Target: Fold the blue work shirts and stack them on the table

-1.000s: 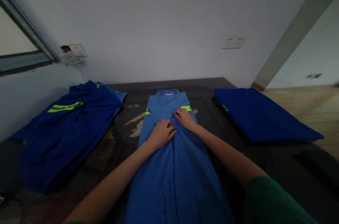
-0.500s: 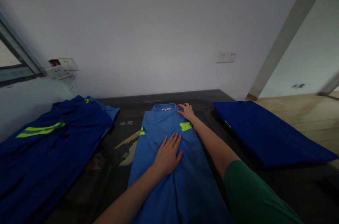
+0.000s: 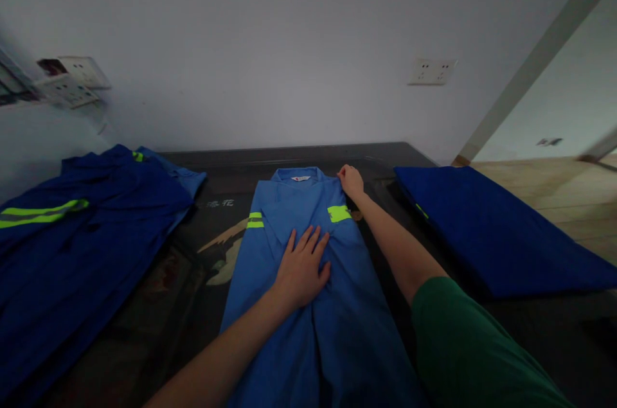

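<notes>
Head view, only one here: light-blue garment (image 3: pixel 344 286) lies flat on the dark table (image 3: pixel 265 155), collar (image 3: pixel 284 174) toward the wall (image 3: pixel 270 42), lower part running off the bottom of frame. Left hand (image 3: pixel 303 270) is palm down on the chest, fingers spread, pressing, nothing gripped. Right hand (image 3: pixel 351 182) is at the shoulder corner, fingers bent and tips together, looks like a pinch on the cloth edge; thumb contact too small to confirm. Handling, my read: woven workwear, light, soft, no stiffness of its own, so it'll crease and drag rather than hold a shape. Not fragile. Table looks smooth, so cloth could slide if pulled one-sided; flat palm mid-chest is a decent anchor. Best holds: shoulder corners and side edges, thumb and fingertips, all layers together or they'll shear. Collar likely firmer, yellow bands (image 3: pixel 339 214) maybe slicker, so I'd pinch plain cloth beside them. Dark-blue pile (image 3: pixel 91 260) sits well apart to the left, dark-blue folded garment (image 3: pixel 501 228) to the right, neither touching it
</notes>
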`<state>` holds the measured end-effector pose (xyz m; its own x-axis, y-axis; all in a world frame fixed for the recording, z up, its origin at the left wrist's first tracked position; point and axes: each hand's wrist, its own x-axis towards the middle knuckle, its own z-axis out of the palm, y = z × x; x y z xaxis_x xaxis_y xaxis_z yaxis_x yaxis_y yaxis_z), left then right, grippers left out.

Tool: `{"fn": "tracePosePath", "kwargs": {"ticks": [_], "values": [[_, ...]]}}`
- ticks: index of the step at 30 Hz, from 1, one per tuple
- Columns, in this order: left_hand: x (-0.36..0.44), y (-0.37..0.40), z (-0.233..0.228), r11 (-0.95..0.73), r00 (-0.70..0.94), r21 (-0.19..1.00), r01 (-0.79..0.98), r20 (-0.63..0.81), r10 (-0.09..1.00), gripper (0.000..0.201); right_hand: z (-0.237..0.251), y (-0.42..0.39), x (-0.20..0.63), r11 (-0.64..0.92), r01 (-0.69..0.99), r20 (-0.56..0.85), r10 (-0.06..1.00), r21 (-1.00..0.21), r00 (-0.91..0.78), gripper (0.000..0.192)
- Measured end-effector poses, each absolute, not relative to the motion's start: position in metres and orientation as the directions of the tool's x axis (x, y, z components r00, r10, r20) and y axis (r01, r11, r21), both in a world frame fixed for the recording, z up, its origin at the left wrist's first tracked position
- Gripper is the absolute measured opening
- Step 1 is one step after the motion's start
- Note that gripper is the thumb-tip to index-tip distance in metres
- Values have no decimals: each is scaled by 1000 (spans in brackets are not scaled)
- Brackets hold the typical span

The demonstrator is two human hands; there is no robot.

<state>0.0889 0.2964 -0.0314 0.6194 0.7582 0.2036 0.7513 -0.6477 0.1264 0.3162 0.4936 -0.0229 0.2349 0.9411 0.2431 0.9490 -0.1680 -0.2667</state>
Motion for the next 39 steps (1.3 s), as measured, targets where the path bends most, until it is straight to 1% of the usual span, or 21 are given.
{"fn": "tracePosePath", "kwargs": {"ticks": [2, 4, 7, 9, 12, 15, 18, 22, 24, 26, 29, 32, 35, 39], "values": [[88, 297, -30, -663, 635, 135, 737, 199, 747, 56, -19, 488, 313, -200, 942, 216, 941, -268, 261, 34], [88, 298, -29, -670, 644, 142, 729, 192, 741, 57, -18, 480, 306, -219, 942, 180, 946, -254, 268, 37], [88, 298, -27, -672, 649, 143, 727, 178, 740, 58, -23, 466, 292, -216, 954, 153, 956, -209, 250, 33], [88, 298, -27, -675, 654, 139, 725, 168, 737, 58, -27, 459, 285, -198, 965, 165, 960, -174, 227, 30], [87, 298, -27, -690, 673, 127, 712, 155, 723, 55, -26, 456, 283, -149, 980, 188, 967, -131, 172, 33], [87, 298, -28, -699, 684, 116, 705, 147, 714, 51, -18, 459, 288, -91, 991, 192, 975, -102, 109, 31], [86, 298, -28, -696, 681, 117, 708, 146, 717, 51, -7, 454, 291, -63, 994, 222, 972, -89, 81, 30], [87, 298, -29, -692, 675, 118, 713, 155, 722, 51, -7, 425, 281, -46, 994, 303, 950, -97, 73, 38], [88, 299, -29, -690, 674, 113, 715, 151, 723, 52, -17, 407, 273, 6, 994, 267, 963, -112, 25, 44], [88, 299, -29, -692, 678, 107, 714, 140, 722, 55, -29, 392, 265, 44, 992, 194, 981, -117, -21, 51], [86, 301, -30, -701, 691, 93, 707, 118, 713, 60, -42, 381, 259, 37, 993, 147, 989, -110, -20, 57], [85, 303, -30, -720, 711, 87, 689, 112, 694, 60, -44, 378, 258, 31, 991, 167, 986, -128, -9, 58], [83, 302, -25, -728, 718, 104, 677, 119, 685, 60, -37, 373, 255, 48, 990, 251, 968, -135, -13, 51], [78, 284, -7, -720, 707, 128, 682, 138, 694, 48, -19, 358, 249, 172, 975, 346, 931, -144, -113, 39]]}}
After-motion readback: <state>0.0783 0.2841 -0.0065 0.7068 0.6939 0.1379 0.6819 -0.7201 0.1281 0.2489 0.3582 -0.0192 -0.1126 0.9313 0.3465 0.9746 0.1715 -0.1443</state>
